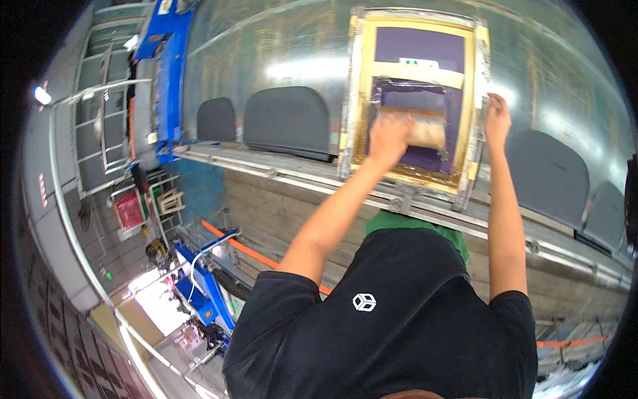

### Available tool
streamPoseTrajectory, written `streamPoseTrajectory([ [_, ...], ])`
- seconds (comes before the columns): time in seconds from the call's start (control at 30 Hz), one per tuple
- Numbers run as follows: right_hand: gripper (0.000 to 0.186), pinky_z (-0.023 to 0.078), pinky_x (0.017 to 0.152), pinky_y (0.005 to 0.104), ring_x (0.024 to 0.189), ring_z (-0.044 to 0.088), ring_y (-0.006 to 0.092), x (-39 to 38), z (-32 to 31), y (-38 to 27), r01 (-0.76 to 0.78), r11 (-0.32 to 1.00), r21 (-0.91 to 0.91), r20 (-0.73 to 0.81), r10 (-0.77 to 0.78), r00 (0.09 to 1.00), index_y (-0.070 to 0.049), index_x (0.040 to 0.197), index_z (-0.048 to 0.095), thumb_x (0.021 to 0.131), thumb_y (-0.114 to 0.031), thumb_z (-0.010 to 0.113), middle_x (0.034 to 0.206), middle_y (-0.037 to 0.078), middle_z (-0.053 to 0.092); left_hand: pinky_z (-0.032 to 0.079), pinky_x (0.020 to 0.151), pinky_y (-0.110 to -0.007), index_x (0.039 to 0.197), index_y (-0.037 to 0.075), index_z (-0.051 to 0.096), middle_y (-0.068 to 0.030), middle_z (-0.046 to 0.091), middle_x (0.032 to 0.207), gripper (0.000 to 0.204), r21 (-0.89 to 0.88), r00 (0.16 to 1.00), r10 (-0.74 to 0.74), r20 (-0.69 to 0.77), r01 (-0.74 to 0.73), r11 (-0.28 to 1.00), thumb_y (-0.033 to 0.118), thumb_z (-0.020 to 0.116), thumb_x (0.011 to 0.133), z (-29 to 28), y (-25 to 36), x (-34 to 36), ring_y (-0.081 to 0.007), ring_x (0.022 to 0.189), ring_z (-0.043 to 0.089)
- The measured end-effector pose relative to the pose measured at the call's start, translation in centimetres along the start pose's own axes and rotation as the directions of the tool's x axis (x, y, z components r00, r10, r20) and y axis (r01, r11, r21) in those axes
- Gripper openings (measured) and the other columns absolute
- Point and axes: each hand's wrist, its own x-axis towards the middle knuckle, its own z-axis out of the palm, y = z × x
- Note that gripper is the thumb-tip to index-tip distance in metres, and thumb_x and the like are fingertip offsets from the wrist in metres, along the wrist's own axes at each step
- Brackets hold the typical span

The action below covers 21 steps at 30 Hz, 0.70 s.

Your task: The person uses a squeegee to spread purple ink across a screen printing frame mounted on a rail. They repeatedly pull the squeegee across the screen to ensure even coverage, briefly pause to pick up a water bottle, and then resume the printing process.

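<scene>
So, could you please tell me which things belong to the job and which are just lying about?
Belonging:
tan block-shaped tool, in the left hand;
silver-and-yellow rectangular frame, right hand at its edge;
probably the rounded dark-grey panels.

Apparently lying about:
red rectangular object;
small tan wooden stand.

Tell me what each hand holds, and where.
Left hand: tan squeegee, gripped by its left end. Right hand: at the right side of the screen-printing frame; whether it grips cannot be told.
</scene>
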Motion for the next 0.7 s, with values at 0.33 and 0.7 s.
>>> streamPoseTrajectory([
  [0.33,0.028,0.048,0.071,0.0381,0.071,0.061,0.0234,0.1,-0.3,-0.4,-0.011,0.995,-0.097,-0.001,0.011,1.000,-0.015,0.115,0.068,0.101,-0.034,0.053,0.080,0.013,0.066,0.051,0.091,-0.042,0.110,0.020,0.075,-0.0037,0.072,0.114,0.037,-0.121,0.988,-0.095,0.122,0.110,0.986,0.005,0.065,0.078,-1.9,-2.3,8.3,-0.0285,0.105,0.066],
  [0.7,0.024,0.050,0.084,0.0451,0.093,0.068,0.0391,0.2,-0.5,-0.3,-0.062,0.994,-0.093,0.008,0.063,0.998,-0.010,0.111,0.067,0.099,-0.024,0.053,0.097,0.020,0.071,0.051,0.090,-0.037,0.115,0.026,0.073,0.0006,0.071,0.118,0.044,0.092,0.970,0.024,0.241,-0.048,0.995,0.004,0.068,0.078,-0.8,0.2,-2.1,-0.0204,0.112,0.065],
])
